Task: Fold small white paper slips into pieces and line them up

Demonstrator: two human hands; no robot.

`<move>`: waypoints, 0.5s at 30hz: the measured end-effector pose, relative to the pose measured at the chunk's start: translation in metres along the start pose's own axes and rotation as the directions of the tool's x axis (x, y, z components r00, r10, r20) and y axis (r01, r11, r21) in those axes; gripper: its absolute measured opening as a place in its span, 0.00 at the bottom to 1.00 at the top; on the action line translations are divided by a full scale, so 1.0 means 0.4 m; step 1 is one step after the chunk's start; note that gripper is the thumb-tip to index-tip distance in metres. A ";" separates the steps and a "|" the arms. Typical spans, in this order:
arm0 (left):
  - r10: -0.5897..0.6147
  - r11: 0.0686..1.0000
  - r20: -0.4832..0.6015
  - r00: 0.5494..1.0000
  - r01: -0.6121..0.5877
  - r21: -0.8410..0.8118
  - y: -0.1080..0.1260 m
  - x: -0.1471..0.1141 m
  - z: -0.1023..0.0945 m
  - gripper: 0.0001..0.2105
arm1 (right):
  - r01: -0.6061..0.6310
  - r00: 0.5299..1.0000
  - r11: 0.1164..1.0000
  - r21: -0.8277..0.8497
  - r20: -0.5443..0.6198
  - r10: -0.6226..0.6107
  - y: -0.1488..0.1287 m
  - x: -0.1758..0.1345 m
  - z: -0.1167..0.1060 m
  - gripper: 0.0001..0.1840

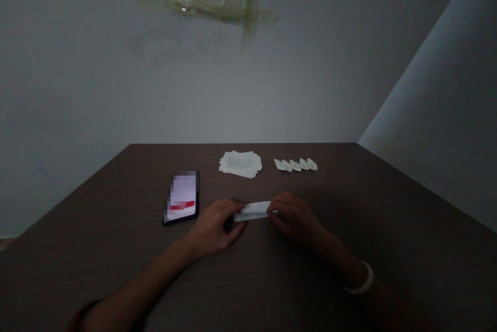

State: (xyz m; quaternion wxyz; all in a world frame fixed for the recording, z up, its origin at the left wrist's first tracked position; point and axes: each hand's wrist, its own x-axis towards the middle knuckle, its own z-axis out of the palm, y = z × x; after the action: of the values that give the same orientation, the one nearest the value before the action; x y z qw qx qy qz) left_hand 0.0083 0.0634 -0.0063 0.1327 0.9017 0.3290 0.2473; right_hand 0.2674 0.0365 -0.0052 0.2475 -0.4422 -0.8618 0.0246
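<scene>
A strip of printed white paper [254, 210], with a crease along its length, lies on the table between my hands. My left hand [217, 223] has its thumb and fingers on the strip's left end. At the right end, my right hand [293, 216] pinches the paper between thumb and fingers. Beyond it lies a loose stack of printed paper sheets [240, 164]. To the right of that stack, several small folded paper pieces [295, 165] sit in a row.
A phone [182, 197] with a lit screen lies left of my left hand. The dark wooden table [116, 207] meets a stained grey wall [248, 99] at the back. Another wall [438, 104] runs along the right side.
</scene>
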 end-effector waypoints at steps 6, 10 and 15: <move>0.090 0.996 0.085 0.992 -0.091 0.008 0.013 0.000 -0.017 0.14 | -0.059 0.995 0.997 -0.044 -0.079 0.055 0.020 -0.005 0.005 0.08; 0.110 0.993 0.140 0.984 -0.115 0.026 0.016 0.001 -0.018 0.15 | -0.222 0.958 0.973 -0.056 -0.198 0.207 0.022 -0.007 0.011 0.08; 0.102 0.991 0.201 0.974 -0.117 0.064 0.028 0.005 -0.024 0.18 | -0.444 0.870 0.896 0.004 -0.237 0.432 0.013 -0.001 0.010 0.10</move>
State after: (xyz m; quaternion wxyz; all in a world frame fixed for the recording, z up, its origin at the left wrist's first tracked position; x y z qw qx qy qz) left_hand 0.0105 0.0570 0.0070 0.1164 0.9429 0.2731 0.1510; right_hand 0.2694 0.0400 -0.0103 0.3229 -0.6319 -0.7046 0.0065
